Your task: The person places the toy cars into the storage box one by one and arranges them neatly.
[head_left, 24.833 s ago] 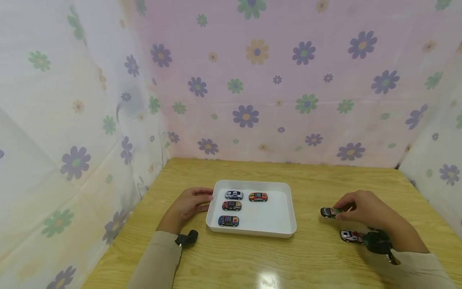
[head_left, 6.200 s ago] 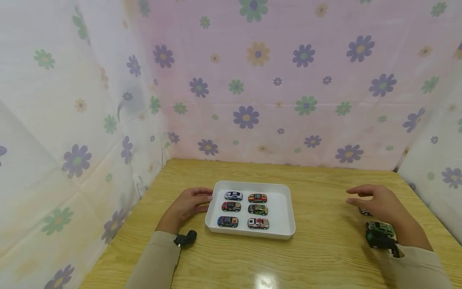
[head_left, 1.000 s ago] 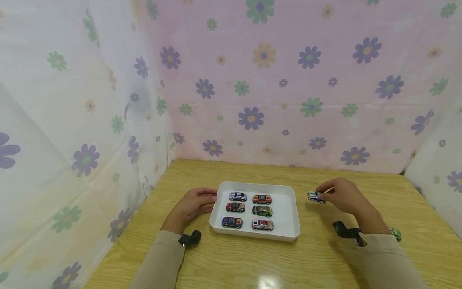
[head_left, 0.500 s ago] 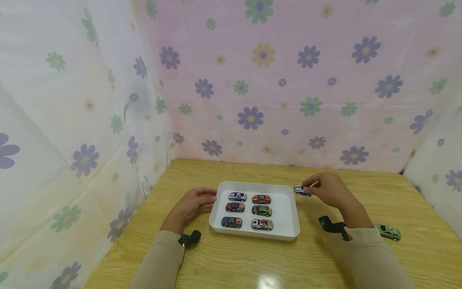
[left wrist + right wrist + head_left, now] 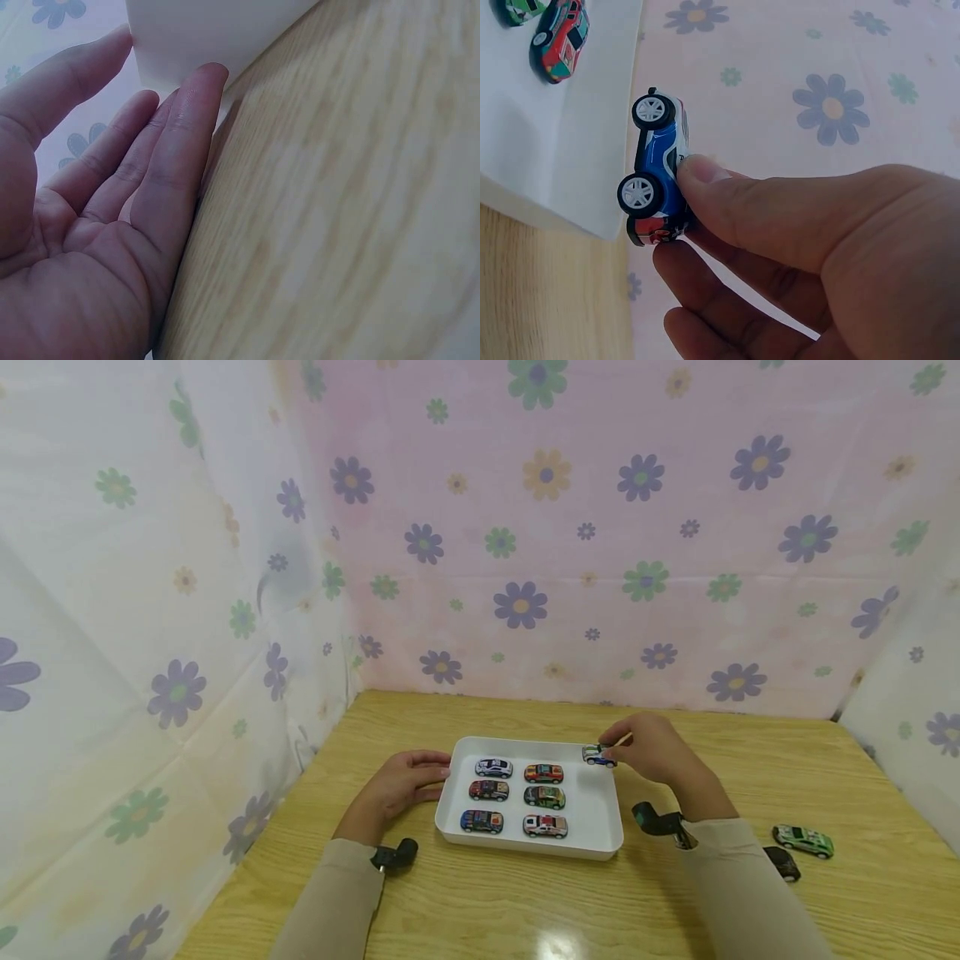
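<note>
My right hand [image 5: 648, 750] pinches a blue and white toy car [image 5: 664, 161] between thumb and fingers, over the back right corner of the white tray [image 5: 517, 846]. In the right wrist view the car shows its side and white-spoked wheels. Several toy cars stand in the tray in two columns, among them a red and yellow one [image 5: 543, 773], a green one [image 5: 544, 797] and a white and red one [image 5: 545, 827]. My left hand [image 5: 401, 787] lies at the tray's left side, fingers extended, with fingertips right at its wall [image 5: 202, 37].
To the right on the wooden table [image 5: 600, 910] are a green toy car [image 5: 803, 842] and a black one [image 5: 783, 863], the latter partly hidden by my right sleeve. Flower-patterned cloth [image 5: 570, 552] hangs behind the table and on both sides.
My right hand has carried the blue and white car leftward from the table to above the tray's back right corner. The black car has come into view. My left hand stays put.
</note>
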Tool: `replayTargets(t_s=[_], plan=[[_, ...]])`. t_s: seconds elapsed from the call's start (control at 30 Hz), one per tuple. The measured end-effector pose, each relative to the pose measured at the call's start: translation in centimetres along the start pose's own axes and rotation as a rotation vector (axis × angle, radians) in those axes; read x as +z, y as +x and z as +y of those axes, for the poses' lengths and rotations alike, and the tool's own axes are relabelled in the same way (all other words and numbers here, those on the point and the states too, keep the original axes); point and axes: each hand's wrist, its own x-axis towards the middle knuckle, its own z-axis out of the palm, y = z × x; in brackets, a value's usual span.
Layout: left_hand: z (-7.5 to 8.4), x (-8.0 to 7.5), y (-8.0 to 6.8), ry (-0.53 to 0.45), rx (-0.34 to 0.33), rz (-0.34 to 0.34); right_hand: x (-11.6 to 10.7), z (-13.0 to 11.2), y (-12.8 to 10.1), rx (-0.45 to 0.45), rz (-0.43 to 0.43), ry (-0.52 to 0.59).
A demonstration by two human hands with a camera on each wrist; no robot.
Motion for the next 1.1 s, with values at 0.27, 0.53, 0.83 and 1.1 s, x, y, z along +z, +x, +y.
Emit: replayTargets(t_s=[0.27, 0.53, 0.83, 1.1], plan=[[0.1, -0.1, -0.1, 0.000, 0.002, 0.003, 1.6, -0.8, 1.1, 0.000, -0.015, -0.022], [0.1, 0.1, 0.0, -0.009, 0.009, -0.013, 3.1, -0.7, 1.6, 0.042, -0.047, -0.056], [0.0, 0.0, 0.1, -0.009, 0.011, -0.008, 3.5, -0.6, 1.7, 0.011, -0.054, -0.108], [-0.1, 0.1, 0.0, -0.005, 0.006, -0.010, 3.7, -0.4, 1.7, -0.005, -0.103, -0.176]])
